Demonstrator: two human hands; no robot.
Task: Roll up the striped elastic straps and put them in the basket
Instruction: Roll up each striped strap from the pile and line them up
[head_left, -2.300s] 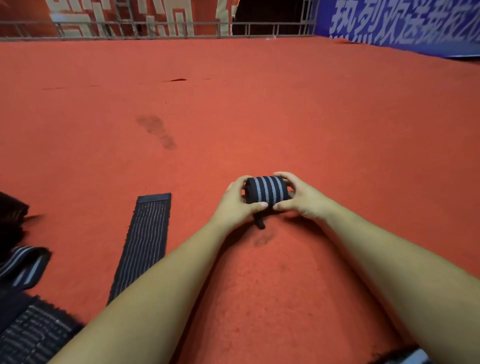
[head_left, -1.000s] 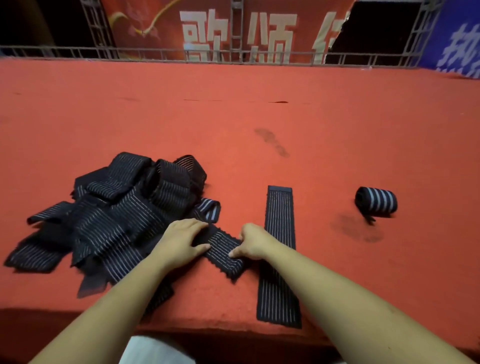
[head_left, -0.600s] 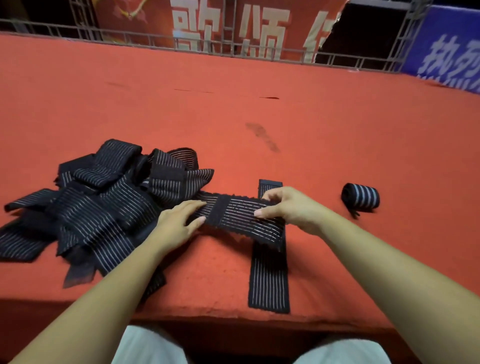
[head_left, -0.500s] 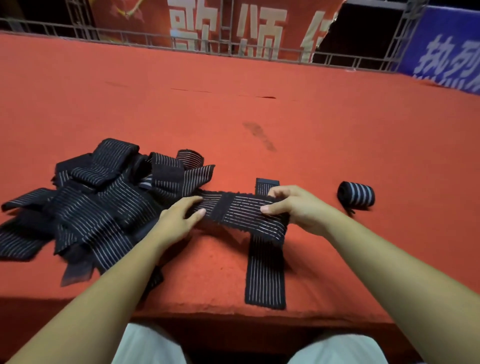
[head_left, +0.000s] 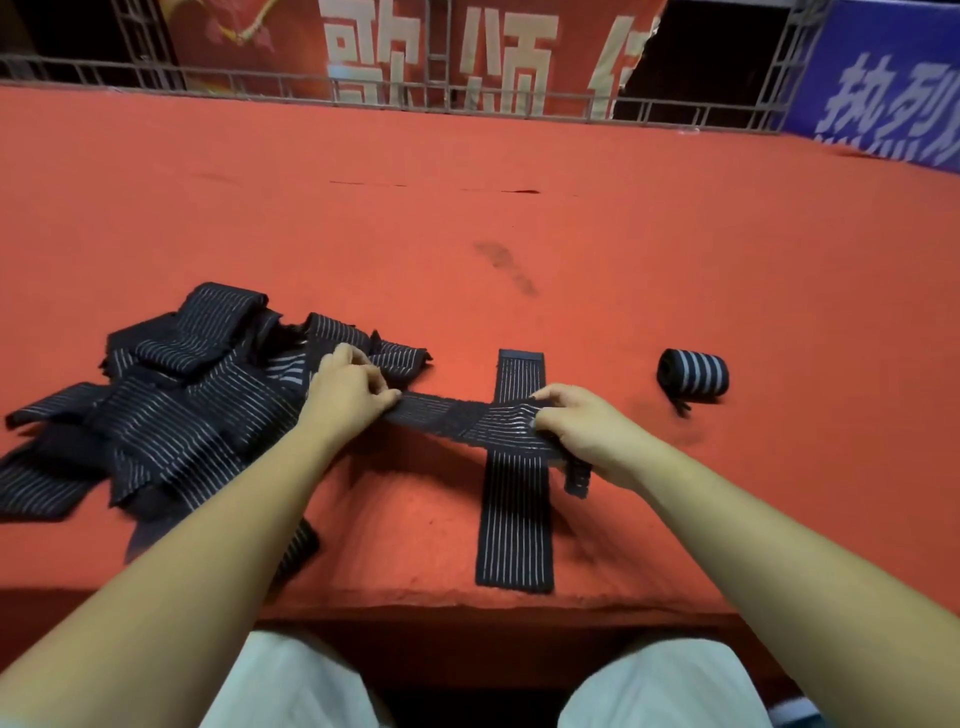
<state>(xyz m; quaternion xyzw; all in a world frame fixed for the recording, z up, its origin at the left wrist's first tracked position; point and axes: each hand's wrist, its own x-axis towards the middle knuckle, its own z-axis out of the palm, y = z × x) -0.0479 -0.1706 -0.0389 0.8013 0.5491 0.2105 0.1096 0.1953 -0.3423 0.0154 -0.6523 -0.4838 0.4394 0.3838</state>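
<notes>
A black strap with thin white stripes (head_left: 467, 423) is stretched sideways between my hands, a little above the red carpet. My left hand (head_left: 348, 392) pinches its left part beside the pile. My right hand (head_left: 582, 431) grips its right end, which hangs down below my fingers. It crosses over a second strap (head_left: 514, 525) lying flat and straight, running toward the near edge. A heap of tangled striped straps (head_left: 156, 410) lies at the left. One rolled strap (head_left: 693, 375) rests on the carpet at the right. No basket is in view.
The red carpeted platform (head_left: 519, 234) ends in a near edge just above my knees (head_left: 291, 680). A metal railing (head_left: 467, 98) and red and blue banners stand at the far side.
Since one second ago my hands lifted one strap out of the pile and pulled it out to the right across the flat strap. The rolled strap stays where it was set down.
</notes>
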